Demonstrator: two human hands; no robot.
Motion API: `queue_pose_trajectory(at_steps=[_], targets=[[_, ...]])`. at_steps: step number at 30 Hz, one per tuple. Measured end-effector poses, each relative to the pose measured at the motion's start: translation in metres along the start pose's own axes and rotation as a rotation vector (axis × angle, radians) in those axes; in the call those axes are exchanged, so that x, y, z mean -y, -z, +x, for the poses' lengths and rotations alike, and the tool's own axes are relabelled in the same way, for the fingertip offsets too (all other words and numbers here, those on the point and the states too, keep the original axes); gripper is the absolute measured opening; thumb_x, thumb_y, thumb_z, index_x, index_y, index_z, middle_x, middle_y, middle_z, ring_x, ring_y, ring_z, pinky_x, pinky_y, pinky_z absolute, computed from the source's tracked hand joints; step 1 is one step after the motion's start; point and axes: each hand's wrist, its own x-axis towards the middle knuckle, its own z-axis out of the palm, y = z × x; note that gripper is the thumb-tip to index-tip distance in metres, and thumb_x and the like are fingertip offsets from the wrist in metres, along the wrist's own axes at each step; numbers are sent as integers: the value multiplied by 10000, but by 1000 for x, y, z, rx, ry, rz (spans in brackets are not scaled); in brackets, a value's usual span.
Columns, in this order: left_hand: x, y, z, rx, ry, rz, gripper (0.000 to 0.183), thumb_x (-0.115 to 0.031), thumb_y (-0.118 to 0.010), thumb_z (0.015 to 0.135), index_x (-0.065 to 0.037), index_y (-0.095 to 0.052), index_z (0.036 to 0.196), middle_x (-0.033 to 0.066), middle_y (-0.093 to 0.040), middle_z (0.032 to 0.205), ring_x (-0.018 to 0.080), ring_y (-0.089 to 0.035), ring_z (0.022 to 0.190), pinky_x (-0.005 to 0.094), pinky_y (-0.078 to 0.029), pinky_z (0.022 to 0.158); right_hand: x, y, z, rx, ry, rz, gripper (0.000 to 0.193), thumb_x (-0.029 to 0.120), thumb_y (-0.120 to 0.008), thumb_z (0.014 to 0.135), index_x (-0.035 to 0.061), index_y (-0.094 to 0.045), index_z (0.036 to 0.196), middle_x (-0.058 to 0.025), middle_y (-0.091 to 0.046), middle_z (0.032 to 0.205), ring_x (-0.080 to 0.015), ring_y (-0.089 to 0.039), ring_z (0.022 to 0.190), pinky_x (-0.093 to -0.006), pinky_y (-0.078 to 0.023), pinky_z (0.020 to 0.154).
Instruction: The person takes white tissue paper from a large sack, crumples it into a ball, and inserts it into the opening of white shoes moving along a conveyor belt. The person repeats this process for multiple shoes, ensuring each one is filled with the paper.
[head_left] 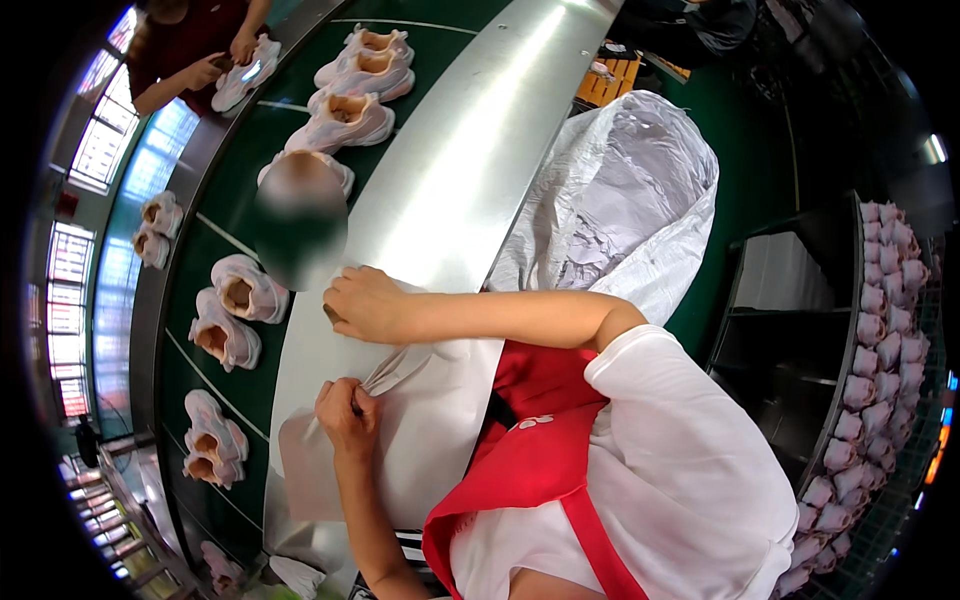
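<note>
A large pale sheet of paper (330,475) lies across the metal ledge in front of me, creased between my two hands. My left hand (348,415) is closed with its fingers pinching the sheet near the creases. Farther up, my right hand (367,305) is curled into a fist at the upper part of the sheet, over the ledge. Its fingers hide whatever they hold; a small dark spot shows among them. Beyond the ledge, pairs of pale pink shoes (238,290) sit on a green conveyor belt (205,375). A blurred patch covers part of the belt above my right hand.
The shiny metal ledge (465,120) runs along the belt. Beside it stands a large white woven sack (690,200), its mouth open. A rack of pale shoes (880,350) is at the right. Across the belt, a co-worker's hands (225,62) hold a shoe (248,75).
</note>
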Motion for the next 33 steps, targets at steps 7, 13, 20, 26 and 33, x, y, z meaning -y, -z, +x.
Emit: queue_pose_trajectory(at_steps=[7, 13, 20, 26, 33], targets=[[0, -12, 2, 14, 41, 192, 77, 67, -503, 729, 7, -546, 750, 118, -516, 645, 304, -450, 551, 380, -367, 562, -67, 95, -85, -631, -435, 544, 120, 72, -520, 909, 35, -613, 976, -30, -585, 767, -58, -520, 646, -233, -449, 588], [1, -13, 0, 36, 119, 191, 89, 59, -480, 764, 16, -557, 771, 148, -529, 678, 320, -457, 601, 404, -368, 555, -318, 101, -300, -886, -993, -33, 238, 162, -566, 865, 83, -605, 1087, -96, -593, 863, -186, -592, 724, -325, -482, 667], [0, -12, -5, 79, 169, 254, 127, -32, -445, 835, 33, -552, 821, 170, -525, 715, 326, -495, 654, 393, -389, 585, -419, 137, -368, -649, -1305, -410, 554, 131, -596, 792, 233, -461, 1319, -134, -514, 1072, -308, -589, 915, -440, -483, 782], [4, -9, -10, 143, 202, 273, 152, -49, -425, 866, 43, -545, 850, 182, -527, 744, 334, -506, 667, 387, -407, 611, -428, 157, -354, -477, -1270, -459, 617, 115, -623, 781, 271, -439, 1348, -143, -503, 1045, -320, -584, 927, -440, -483, 787], [-3, -11, -6, 160, 198, 314, 161, -47, -411, 875, 47, -540, 856, 188, -527, 756, 336, -511, 678, 381, -413, 627, -427, 149, -363, -504, -1157, -469, 568, 78, -618, 768, 285, -513, 1286, -85, -532, 1018, -269, -595, 874, -408, -490, 734]])
